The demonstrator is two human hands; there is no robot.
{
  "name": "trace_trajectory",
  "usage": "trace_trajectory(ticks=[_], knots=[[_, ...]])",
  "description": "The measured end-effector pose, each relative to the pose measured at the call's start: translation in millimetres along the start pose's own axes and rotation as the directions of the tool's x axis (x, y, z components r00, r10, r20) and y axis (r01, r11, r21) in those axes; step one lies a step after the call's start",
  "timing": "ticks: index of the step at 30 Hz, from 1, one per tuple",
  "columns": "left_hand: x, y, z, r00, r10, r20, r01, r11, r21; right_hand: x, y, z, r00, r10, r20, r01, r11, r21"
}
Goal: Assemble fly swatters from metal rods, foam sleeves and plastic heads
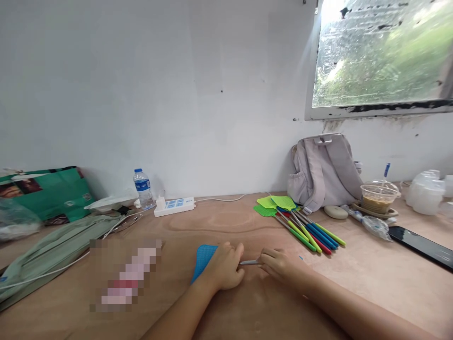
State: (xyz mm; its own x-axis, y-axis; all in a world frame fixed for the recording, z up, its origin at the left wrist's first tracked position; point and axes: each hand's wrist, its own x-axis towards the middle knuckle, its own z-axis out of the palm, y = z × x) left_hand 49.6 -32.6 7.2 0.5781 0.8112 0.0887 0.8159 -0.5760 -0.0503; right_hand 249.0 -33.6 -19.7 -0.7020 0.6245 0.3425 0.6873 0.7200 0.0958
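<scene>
A fly swatter with a blue mesh head [203, 259] and a thin metal rod lies low over the table between my two hands. My left hand [226, 267] is closed round it where the head meets the rod, hiding part of the mesh. Farther right, my right hand [279, 265] wraps its fingers round the other end of the rod. That end is hidden by the fingers. To the upper right, several fly swatters [300, 222] with green, yellow-green, blue and red parts rest in a fanned pile.
Behind the pile a grey backpack [320, 172] leans on the wall. A drink cup [378, 200] and a phone [423, 245] are at right. Toward the left are a power strip [175, 206], a water bottle [142, 189], a green bag [56, 193] and a pixelated patch [129, 278].
</scene>
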Motion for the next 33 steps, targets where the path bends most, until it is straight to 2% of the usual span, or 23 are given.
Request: trace_trajectory(ticks=[4, 7, 10, 12, 14, 16, 17, 18, 20, 22, 23, 26, 28, 30, 33], knots=[[-1.9, -0.3, -2.0, 0.998, 0.055, -0.005, -0.055, 0.998, 0.002, 2.0, 0.3, 5.7, 0.999, 0.017, 0.029, -0.020, 0.995, 0.097], [-1.4, -2.5, -2.8, 0.993, 0.103, -0.062, -0.104, 0.995, -0.010, 5.9, -0.9, 2.0, 0.997, 0.070, 0.045, -0.078, 0.975, 0.210], [-0.3, -10.5, -2.2, 0.975, 0.088, -0.206, -0.102, 0.993, -0.056, 7.8, -2.3, -5.0, 0.996, 0.057, 0.065, -0.075, 0.942, 0.326], [-0.5, -20.4, -0.7, 0.938, -0.014, -0.346, -0.035, 0.990, -0.135, 7.0, -1.0, -9.3, 0.997, -0.010, 0.082, -0.023, 0.920, 0.391], [-1.6, -33.7, 1.7, 0.847, -0.210, -0.488, 0.095, 0.963, -0.251, 5.2, 4.6, -11.8, 0.995, -0.054, 0.078, 0.015, 0.902, 0.431], [-2.8, -49.0, 4.4, 0.703, -0.434, -0.563, 0.253, 0.893, -0.372, 3.3, 15.6, -11.9, 0.998, -0.041, 0.043, 0.017, 0.894, 0.449], [-3.1, -57.0, 5.8, 0.632, -0.538, -0.557, 0.331, 0.838, -0.433, 2.7, 23.2, -11.2, 1.000, -0.009, 0.016, 0.001, 0.894, 0.448], [-3.2, -64.9, 7.2, 0.569, -0.642, -0.514, 0.409, 0.763, -0.500, 2.1, 31.7, -10.0, 0.999, 0.039, -0.020, -0.026, 0.897, 0.442], [-2.7, -79.4, 9.7, 0.464, -0.814, -0.349, 0.541, 0.573, -0.616, 1.2, 50.9, -7.1, 0.978, 0.190, -0.091, -0.137, 0.902, 0.409], [-2.0, -90.8, 12.4, 0.394, -0.901, -0.183, 0.617, 0.407, -0.674, -0.9, 69.9, -4.4, 0.922, 0.360, -0.141, -0.291, 0.886, 0.362], [-1.7, -94.9, 13.8, 0.376, -0.918, -0.130, 0.636, 0.357, -0.684, -2.7, 78.5, -3.2, 0.891, 0.428, -0.155, -0.360, 0.871, 0.335], [-1.3, -101.2, 18.7, 0.372, -0.926, -0.063, 0.663, 0.312, -0.681, -10.4, 97.1, 0.8, 0.796, 0.594, -0.116, -0.562, 0.797, 0.222], [-1.3, -101.9, 21.9, 0.382, -0.923, -0.045, 0.675, 0.312, -0.669, -15.2, 103.7, 5.0, 0.748, 0.659, -0.075, -0.645, 0.750, 0.146], [-1.2, -101.6, 24.8, 0.403, -0.914, -0.044, 0.686, 0.333, -0.647, -18.2, 107.5, 9.8, 0.737, 0.674, -0.060, -0.667, 0.738, 0.103], [-0.6, -101.4, 27.7, 0.443, -0.895, -0.052, 0.704, 0.383, -0.598, -19.8, 110.6, 14.6, 0.759, 0.642, -0.109, -0.638, 0.767, 0.070]])
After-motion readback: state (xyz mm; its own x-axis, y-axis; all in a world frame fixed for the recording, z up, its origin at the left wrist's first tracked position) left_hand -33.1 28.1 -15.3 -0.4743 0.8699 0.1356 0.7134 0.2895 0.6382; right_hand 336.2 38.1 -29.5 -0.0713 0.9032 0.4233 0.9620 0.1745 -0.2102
